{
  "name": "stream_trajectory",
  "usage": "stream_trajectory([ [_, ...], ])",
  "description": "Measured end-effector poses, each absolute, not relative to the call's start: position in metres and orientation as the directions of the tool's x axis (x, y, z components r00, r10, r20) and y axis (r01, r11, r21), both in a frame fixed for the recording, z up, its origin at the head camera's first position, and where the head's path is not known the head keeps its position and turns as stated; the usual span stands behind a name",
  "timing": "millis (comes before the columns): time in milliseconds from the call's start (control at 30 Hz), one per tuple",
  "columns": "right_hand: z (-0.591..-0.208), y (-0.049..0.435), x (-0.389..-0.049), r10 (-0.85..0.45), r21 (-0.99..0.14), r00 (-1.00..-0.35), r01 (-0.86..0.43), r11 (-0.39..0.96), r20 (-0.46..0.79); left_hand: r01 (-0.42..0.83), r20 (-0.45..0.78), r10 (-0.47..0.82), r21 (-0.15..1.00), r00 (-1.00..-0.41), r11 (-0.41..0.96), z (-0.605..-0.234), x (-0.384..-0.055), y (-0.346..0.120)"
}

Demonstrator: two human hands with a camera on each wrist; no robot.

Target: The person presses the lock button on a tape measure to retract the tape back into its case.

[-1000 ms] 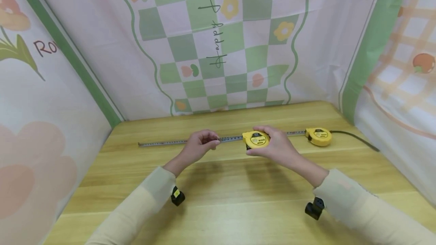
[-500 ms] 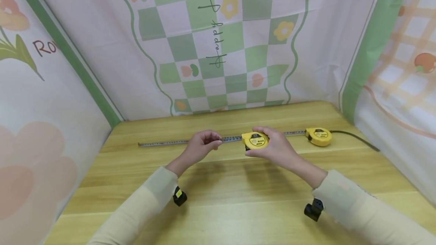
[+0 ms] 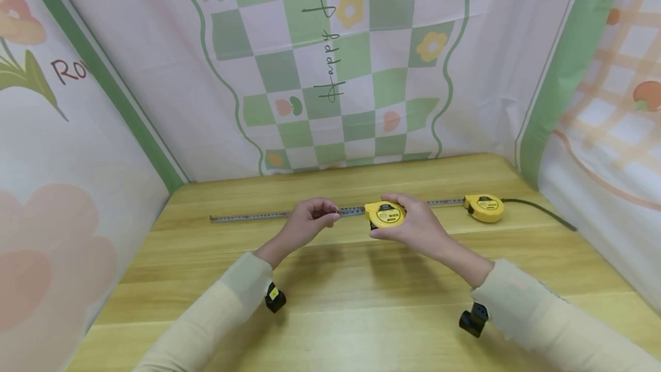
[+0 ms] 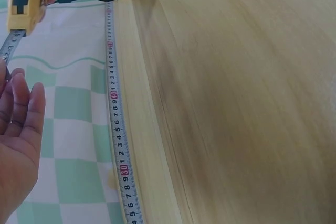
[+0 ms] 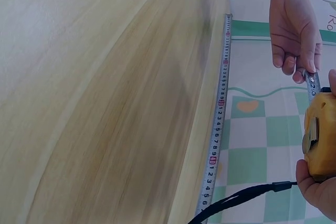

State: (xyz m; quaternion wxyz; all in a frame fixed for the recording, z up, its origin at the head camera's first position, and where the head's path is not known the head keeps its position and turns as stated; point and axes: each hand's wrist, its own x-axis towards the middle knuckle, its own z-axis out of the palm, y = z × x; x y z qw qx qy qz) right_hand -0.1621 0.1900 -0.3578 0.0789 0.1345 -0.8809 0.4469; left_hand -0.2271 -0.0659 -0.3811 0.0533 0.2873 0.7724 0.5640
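My right hand [image 3: 420, 224] grips a yellow tape measure [image 3: 384, 215] above the table, thumb and fingers on opposite sides of its case. From its mouth a short length of blade [image 3: 352, 211] runs left to my left hand [image 3: 307, 225]. There, thumb and index finger pinch the blade's end, as the right wrist view shows with the left hand [image 5: 296, 32]. Behind both hands a second yellow tape measure [image 3: 484, 208] lies on the table. Its long blade [image 3: 248, 217] stretches left, partly hidden by my hands, to a metal end hook [image 3: 211, 219].
The wooden table [image 3: 330, 326] fills the lower view. A black strap [image 3: 539, 211] trails right from the lying tape measure; another black strap [image 5: 247, 195] hangs from the held one. Printed cloth [image 3: 341, 68] encloses the table at the back and sides.
My left hand has shifted slightly right and my right hand slightly left, so the blade showing between them is a little shorter. The lying tape measure has not moved.
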Motion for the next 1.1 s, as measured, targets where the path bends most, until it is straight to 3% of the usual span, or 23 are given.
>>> stream_trajectory([
  [1100,-0.359,0.179,-0.162,-0.192,-0.773,-0.946,-0.325,0.545,0.262,0.378,0.226,0.513,0.901,-0.828,0.214,-0.381,-0.225,-0.053],
])
